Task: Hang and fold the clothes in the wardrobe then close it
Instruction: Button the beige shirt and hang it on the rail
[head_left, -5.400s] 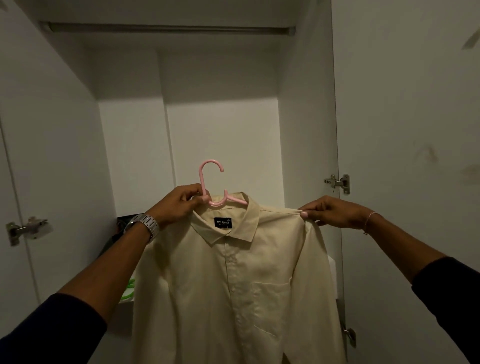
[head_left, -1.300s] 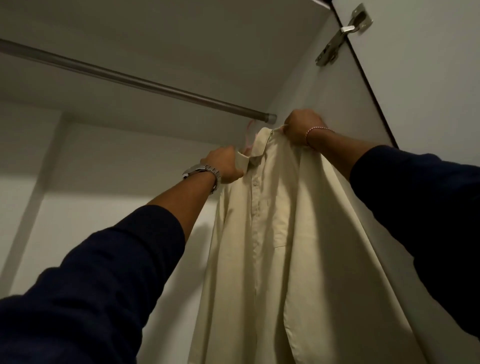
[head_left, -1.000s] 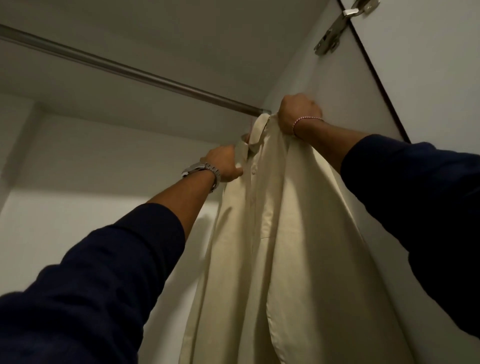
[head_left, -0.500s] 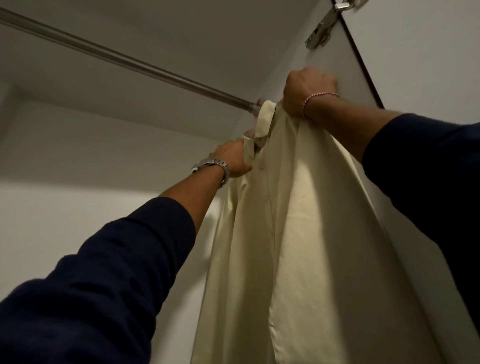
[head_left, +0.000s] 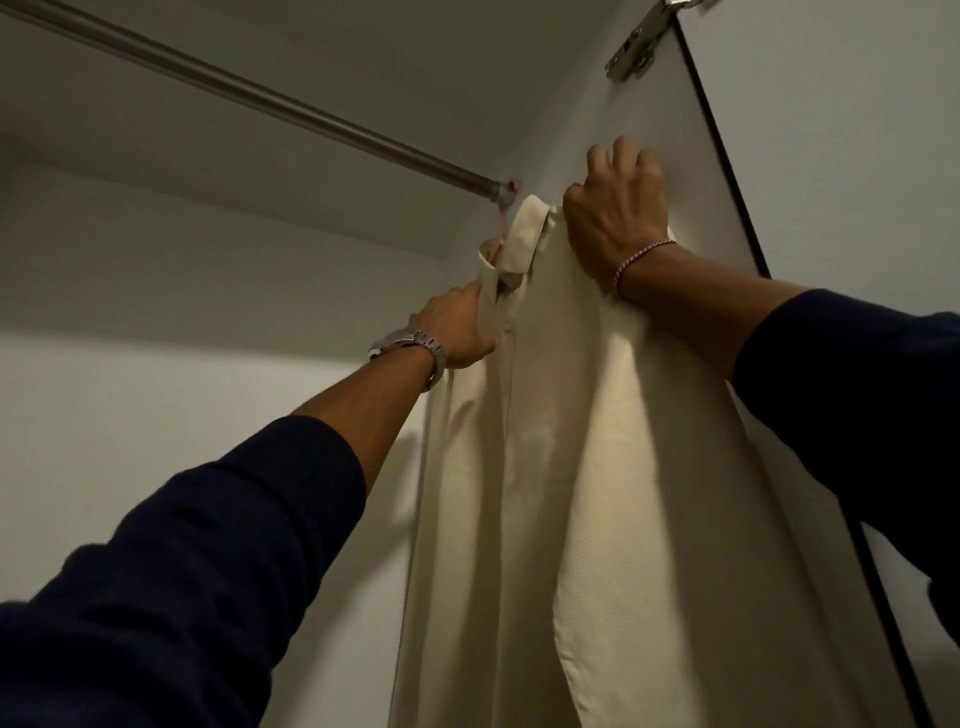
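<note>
I see the cream shirt (head_left: 571, 467) hanging at the rod's (head_left: 270, 104) right end, pink hanger (head_left: 139, 215) hook over the rod. My left hand (head_left: 457, 332) grips fabric below the collar. My right hand (head_left: 618, 218), fingers curled, holds the shoulder against the wardrobe side wall (head_left: 587, 104). Door hinge (head_left: 636, 47) above.

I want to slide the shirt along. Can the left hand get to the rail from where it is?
Probably yes. The left hand grips the shirt just under the collar, and the rail runs bare above it with only open air between. It would have to let go of the shirt first.
</note>
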